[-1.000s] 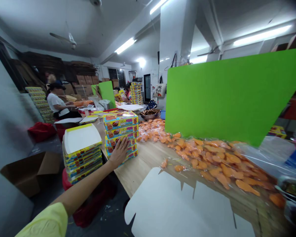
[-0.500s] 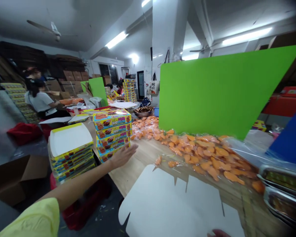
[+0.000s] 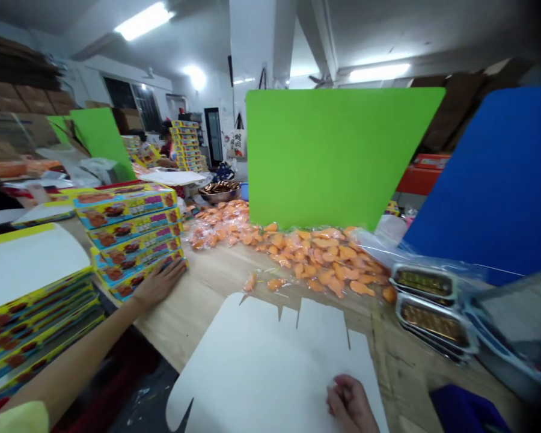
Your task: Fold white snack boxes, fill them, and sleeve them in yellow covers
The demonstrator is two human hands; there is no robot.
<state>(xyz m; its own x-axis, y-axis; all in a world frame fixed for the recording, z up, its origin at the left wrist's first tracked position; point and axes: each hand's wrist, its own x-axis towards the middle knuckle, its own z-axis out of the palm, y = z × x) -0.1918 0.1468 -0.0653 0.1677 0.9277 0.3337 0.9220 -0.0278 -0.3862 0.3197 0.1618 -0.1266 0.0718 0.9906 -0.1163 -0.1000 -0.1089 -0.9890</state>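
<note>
My left hand (image 3: 161,280) lies with fingers stretched out against the lower right side of a stack of yellow and blue printed boxes (image 3: 133,231). In front of me is a flat white cardboard box blank (image 3: 270,367) with slits along its far edge. Over its right part, my right hand (image 3: 352,404) is closed, thumb and fingers curled together. Whatever is in those fingers, if anything, is too small to make out. Beyond the blank lie many orange drumstick-shaped pieces (image 3: 320,258) in clear wrappers.
Flat boxes are stacked at the left (image 3: 40,325). A green board (image 3: 333,156) and a blue board (image 3: 491,186) stand behind the orange pieces. Metal trays (image 3: 433,319) and a dark blue object (image 3: 466,409) are at the right. A metal bowl (image 3: 220,195) stands farther back.
The view has turned right. My left hand has come to rest against the lower boxes of the stack. More of my right hand now shows over the white blank.
</note>
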